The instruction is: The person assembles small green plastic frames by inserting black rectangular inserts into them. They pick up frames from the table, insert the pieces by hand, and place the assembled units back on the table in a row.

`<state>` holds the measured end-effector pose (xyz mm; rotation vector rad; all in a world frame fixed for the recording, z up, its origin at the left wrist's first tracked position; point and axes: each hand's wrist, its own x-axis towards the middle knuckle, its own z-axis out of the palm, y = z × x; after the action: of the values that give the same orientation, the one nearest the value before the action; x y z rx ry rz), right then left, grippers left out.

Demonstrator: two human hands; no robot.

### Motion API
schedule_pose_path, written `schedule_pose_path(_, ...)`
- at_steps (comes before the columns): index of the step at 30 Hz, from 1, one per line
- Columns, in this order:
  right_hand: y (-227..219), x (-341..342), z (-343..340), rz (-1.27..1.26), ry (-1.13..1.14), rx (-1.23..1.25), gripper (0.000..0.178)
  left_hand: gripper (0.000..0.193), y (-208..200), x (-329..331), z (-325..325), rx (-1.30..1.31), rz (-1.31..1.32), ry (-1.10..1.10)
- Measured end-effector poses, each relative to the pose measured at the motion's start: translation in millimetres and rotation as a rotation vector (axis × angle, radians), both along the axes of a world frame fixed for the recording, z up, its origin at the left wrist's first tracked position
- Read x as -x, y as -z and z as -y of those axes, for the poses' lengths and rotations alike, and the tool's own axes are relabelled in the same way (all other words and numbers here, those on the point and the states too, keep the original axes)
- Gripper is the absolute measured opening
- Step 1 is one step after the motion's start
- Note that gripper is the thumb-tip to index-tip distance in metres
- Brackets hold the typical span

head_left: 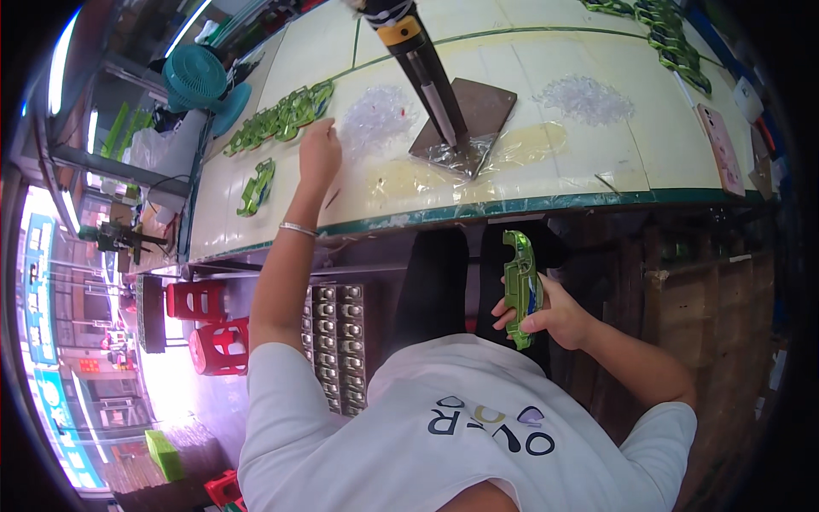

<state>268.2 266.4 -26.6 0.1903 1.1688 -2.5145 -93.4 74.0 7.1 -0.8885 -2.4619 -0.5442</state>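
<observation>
Over my lap, my right hand (563,317) grips a long green toy car body shell (517,277), which stands nearly upright with its hollow side partly showing. My left hand (320,154) is out over the table, fingers curled together; whatever they may hold is hidden. Just beyond it lies a row of similar green car shells (277,121), close together. To its right is a heap of small clear plastic pieces (375,118). One more green shell (256,188) lies apart, left of my left forearm.
A dark press-like post (431,81) stands on a brown plate (490,107) mid-table. Right of it are a second heap of clear pieces (589,99), a pink phone (721,149) and more green shells (674,51). A teal fan (196,75) stands left; red stools (220,346) are below.
</observation>
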Motion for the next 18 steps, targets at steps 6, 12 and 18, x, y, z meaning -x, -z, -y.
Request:
schedule_pose_path(6,2,0,-10,-0.027,0.029,0.026,0.054,0.015,4,41,-15,0.506,-0.058,-0.069)
schedule_pose_path(12,3,1,-9,-0.097,-0.005,-0.042,0.055,0.012,0,47,-17,0.519,-0.072,-0.044)
schedule_pose_path(18,3,0,-8,-0.123,-0.032,-0.104,0.058,0.018,-4,13,1,0.170,0.175,-0.068)
